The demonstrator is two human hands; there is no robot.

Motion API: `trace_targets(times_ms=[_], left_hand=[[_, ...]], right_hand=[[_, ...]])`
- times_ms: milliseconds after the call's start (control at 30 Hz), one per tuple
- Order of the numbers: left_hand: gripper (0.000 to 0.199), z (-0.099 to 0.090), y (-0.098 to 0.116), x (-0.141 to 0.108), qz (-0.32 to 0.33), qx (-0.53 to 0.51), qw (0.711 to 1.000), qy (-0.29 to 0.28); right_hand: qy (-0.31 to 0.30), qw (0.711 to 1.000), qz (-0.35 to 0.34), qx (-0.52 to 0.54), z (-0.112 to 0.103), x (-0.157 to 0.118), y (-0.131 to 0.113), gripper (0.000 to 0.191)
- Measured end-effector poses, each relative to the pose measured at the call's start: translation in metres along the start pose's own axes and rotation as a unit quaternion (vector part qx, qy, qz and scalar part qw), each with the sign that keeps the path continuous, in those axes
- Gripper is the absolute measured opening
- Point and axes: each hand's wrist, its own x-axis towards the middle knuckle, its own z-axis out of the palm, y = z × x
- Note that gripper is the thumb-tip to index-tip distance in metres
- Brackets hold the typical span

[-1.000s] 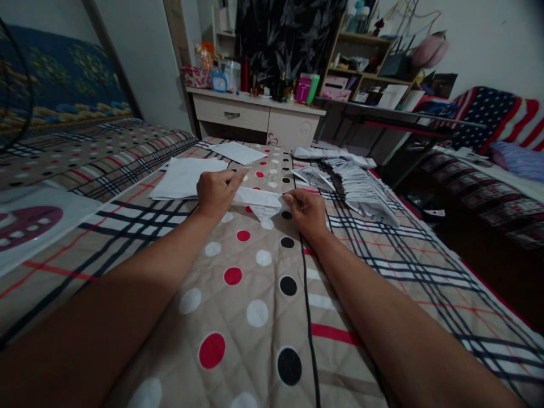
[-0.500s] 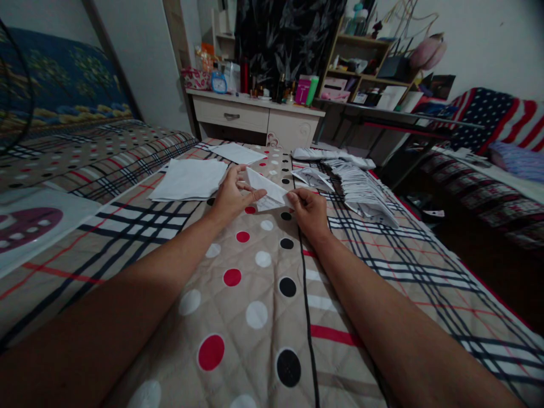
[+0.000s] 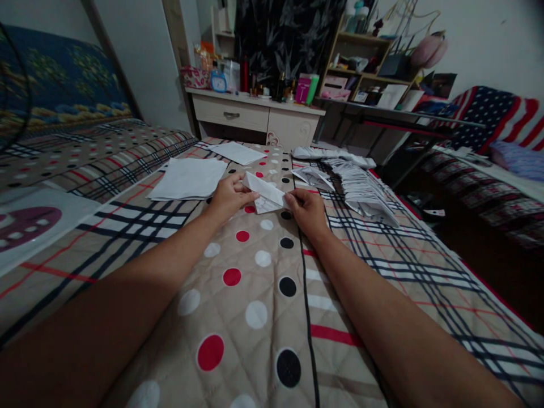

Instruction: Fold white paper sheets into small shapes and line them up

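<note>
The left hand point(image 3: 230, 196) and right hand point(image 3: 307, 212) grip opposite ends of a folded white paper point(image 3: 268, 196) above the bedspread point(image 3: 257, 351), between flat sheets point(image 3: 189, 179) and folded pieces point(image 3: 363, 191).

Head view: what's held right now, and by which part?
A folded piece of white paper: the left hand holds its left end, and the right hand pinches its right tip between thumb and fingers.

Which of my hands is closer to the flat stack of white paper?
Left. Your left hand is just right of the flat stack; your right hand is farther right, pinching the right end of the folded paper.
</note>
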Motion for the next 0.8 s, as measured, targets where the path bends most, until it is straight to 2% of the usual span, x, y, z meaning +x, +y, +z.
trace_targets(times_ms=[167,367,800], left_hand=[[0.058,-0.0006,-0.0021,0.0009,0.004,0.02,1.0,0.002],[0.06,-0.0007,-0.005,0.0024,0.005,0.029,1.0,0.008],[0.06,-0.0014,-0.008,0.0043,0.028,0.077,0.997,0.016]], right_hand=[[-0.005,1.0,-0.015,0.019,0.001,0.0004,0.0013,0.019],[-0.003,0.999,-0.025,0.042,0.0019,0.0004,0.0006,0.021],[-0.011,0.999,-0.027,0.02,0.0026,0.0011,0.0001,0.016]])
